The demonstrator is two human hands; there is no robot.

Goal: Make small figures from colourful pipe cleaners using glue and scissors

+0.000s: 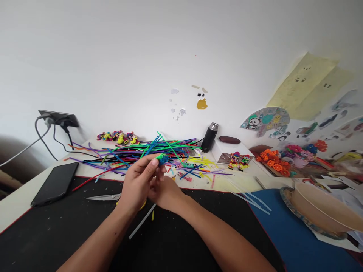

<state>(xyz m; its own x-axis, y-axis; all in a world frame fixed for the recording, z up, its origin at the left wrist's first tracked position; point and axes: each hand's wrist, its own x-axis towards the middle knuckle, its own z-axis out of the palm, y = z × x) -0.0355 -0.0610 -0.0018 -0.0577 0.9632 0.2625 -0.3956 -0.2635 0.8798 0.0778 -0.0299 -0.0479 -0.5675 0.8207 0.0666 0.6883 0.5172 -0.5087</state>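
My left hand (138, 181) is closed, its thumb and fingers pinching a small fuzzy blue-and-green pipe cleaner piece (162, 159). My right hand (166, 192) is curled just behind and below it, fingers bent close to the same piece. Most of the right fingertips are hidden, so what they grip cannot be made out. Scissors (103, 197) with yellow handles lie on the black mat, partly covered by my left wrist. A translucent glue stick (141, 223) slants down from beneath my right hand, its upper end hidden. A short yellow scrap (153, 215) is beside it.
Many coloured pipe cleaners (124, 155) are heaped behind the black mat (70, 234). A phone (55, 183) lies left. A black flask (210, 138) and white box (224, 149) stand at the back. Right are glue sticks (255, 200) and a beige bowl (317, 206).
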